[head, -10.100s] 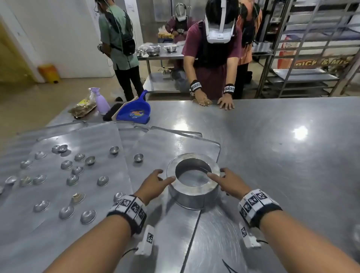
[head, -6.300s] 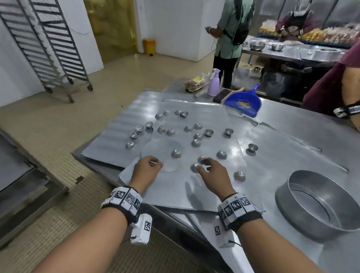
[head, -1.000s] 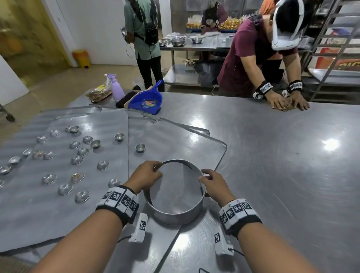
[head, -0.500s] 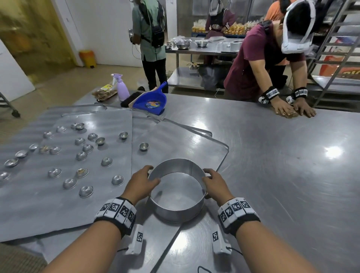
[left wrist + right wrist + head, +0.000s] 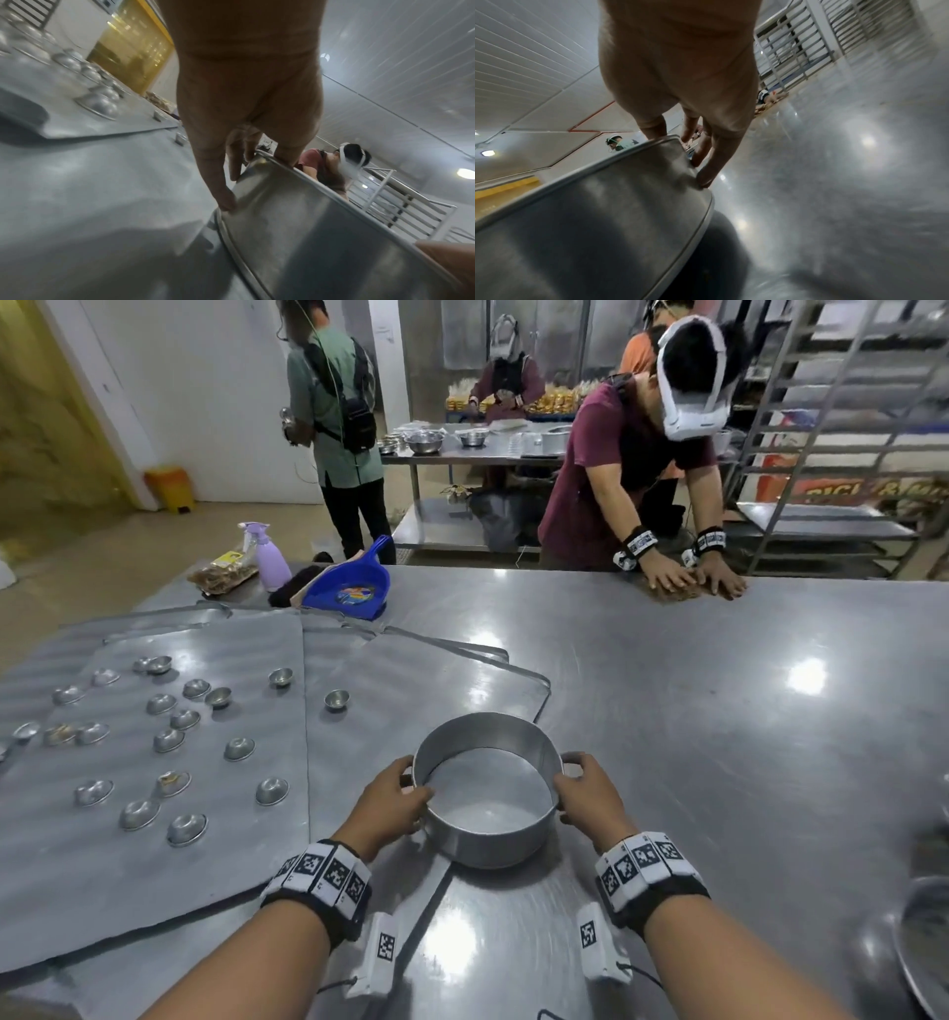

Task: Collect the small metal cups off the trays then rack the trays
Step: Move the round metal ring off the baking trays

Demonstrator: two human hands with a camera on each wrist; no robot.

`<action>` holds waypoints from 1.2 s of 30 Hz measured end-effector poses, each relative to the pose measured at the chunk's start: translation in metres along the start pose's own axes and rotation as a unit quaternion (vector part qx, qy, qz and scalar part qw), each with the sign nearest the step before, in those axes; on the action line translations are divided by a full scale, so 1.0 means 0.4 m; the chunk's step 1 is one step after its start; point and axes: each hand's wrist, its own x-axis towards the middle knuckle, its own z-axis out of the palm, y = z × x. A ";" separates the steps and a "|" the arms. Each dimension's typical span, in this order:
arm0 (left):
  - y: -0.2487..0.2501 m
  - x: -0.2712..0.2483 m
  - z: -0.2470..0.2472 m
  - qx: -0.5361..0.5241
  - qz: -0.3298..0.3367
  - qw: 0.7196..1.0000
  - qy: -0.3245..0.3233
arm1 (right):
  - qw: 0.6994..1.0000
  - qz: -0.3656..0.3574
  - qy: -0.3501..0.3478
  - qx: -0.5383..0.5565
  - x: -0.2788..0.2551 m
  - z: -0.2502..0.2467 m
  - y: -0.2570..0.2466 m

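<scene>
A round metal pan [image 5: 488, 809] stands near the table's front edge, half on a flat tray [image 5: 390, 690]. My left hand [image 5: 395, 806] grips its left rim, thumb on top and fingers down the wall [image 5: 282, 213]. My right hand [image 5: 585, 796] grips the right rim the same way, fingertips [image 5: 706, 178] against the pan's side [image 5: 598, 213]. The pan is empty. Several small metal cups [image 5: 169, 739] lie scattered on the flat tray [image 5: 128, 880] to the left, some upside down. One cup [image 5: 337, 699] sits alone nearer the pan.
A blue dustpan [image 5: 349, 588], a purple spray bottle [image 5: 269, 559] and a snack bag [image 5: 221, 570] sit at the table's far left. A person [image 5: 642, 454] leans on the far edge. A tray rack [image 5: 847, 428] stands at back right. Another pan rim [image 5: 924, 942] shows at right.
Both hands still hold the pan; it has gone from tilted toward me to level and sits a little nearer the table's front. The cups have not moved.
</scene>
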 end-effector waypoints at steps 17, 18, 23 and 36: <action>0.039 -0.029 0.305 0.000 0.051 0.983 -0.177 | 0.992 0.034 0.093 0.083 -0.139 -0.288 0.243; 0.034 -0.029 0.305 -0.020 0.049 0.983 -0.173 | 0.992 0.031 0.094 0.084 -0.140 -0.286 0.246; 0.015 -0.022 0.310 -0.062 0.062 0.986 -0.141 | 0.991 0.013 0.096 0.093 -0.151 -0.275 0.249; -0.040 0.008 0.281 -0.036 0.061 0.996 -0.062 | 0.982 -0.004 0.063 0.178 -0.173 -0.237 0.249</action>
